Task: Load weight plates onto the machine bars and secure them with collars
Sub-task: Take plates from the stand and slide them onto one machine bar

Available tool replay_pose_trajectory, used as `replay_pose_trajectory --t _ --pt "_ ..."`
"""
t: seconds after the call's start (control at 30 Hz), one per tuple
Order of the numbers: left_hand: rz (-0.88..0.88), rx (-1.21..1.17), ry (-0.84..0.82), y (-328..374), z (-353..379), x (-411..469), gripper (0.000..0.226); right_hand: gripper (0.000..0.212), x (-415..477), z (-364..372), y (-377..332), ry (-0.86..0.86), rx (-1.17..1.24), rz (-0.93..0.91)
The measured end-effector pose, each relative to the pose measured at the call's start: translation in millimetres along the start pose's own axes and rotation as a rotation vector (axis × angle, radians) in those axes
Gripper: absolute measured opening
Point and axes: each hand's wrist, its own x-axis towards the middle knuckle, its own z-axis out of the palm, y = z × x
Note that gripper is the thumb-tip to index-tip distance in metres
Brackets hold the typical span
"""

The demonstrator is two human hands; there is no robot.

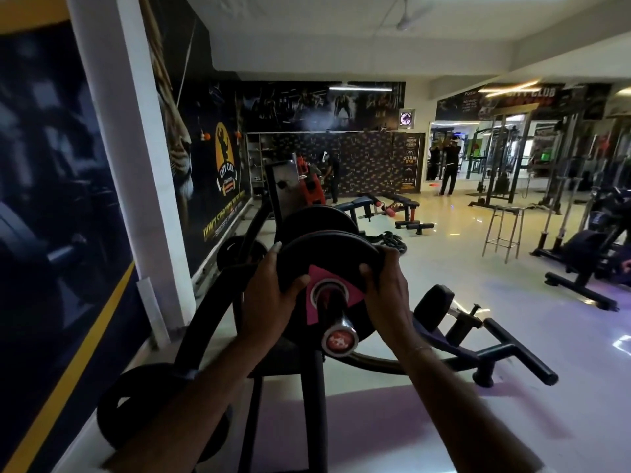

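With the plate (327, 264) already threaded on the bar (333, 312), both hands are clamped on its rim: left hand (269, 295) on the left edge, fingers curled over the back and thumb on the front face; right hand (384, 288) on the right edge, same wrap. The bar's chrome end with its red cap (339, 339) sticks out toward the camera through the pink-marked centre hole. A second plate (316, 221) sits further along the bar, just behind; can't tell whether the two touch.

Handling read: rigid disc, likely rubber-coated, so decent grip but real weight. A two-hand hold at opposite rim edges is right; it keeps the plate square to the bar so the hole doesn't bind. Watch for fingers pinched between the two plates when it seats.

No collar visible anywhere in view. More plates (160, 404) hang low on the frame at left.
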Motion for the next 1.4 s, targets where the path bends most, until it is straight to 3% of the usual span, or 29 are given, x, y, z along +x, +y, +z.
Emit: replay_pose_trajectory --t 0.33,0.53,0.7,0.93,1.03,1.13,1.4 --pt "-0.106 0.003 -0.013 -47 37 87 0.104 0.06 79 57 65 0.068 -0.045 0.051" --pt "-0.123 0.036 -0.006 -74 53 122 0.097 0.061 112 76 92 0.023 -0.029 0.049" --pt "-0.109 0.017 -0.006 -82 59 125 0.112 0.061 120 80 105 -0.012 0.022 0.054" --pt "-0.128 0.068 -0.028 -74 56 125 0.114 0.056 119 77 102 -0.032 0.038 0.08" --pt "-0.184 0.147 -0.099 -67 49 128 0.102 0.058 120 66 96 -0.113 -0.011 0.109" --pt "-0.171 0.275 -0.118 -57 43 130 0.107 0.059 117 43 85 -0.186 -0.1 0.113" --pt "0.107 0.55 -0.142 68 65 99 0.087 0.056 85 -76 57 -0.043 -0.28 -0.018"
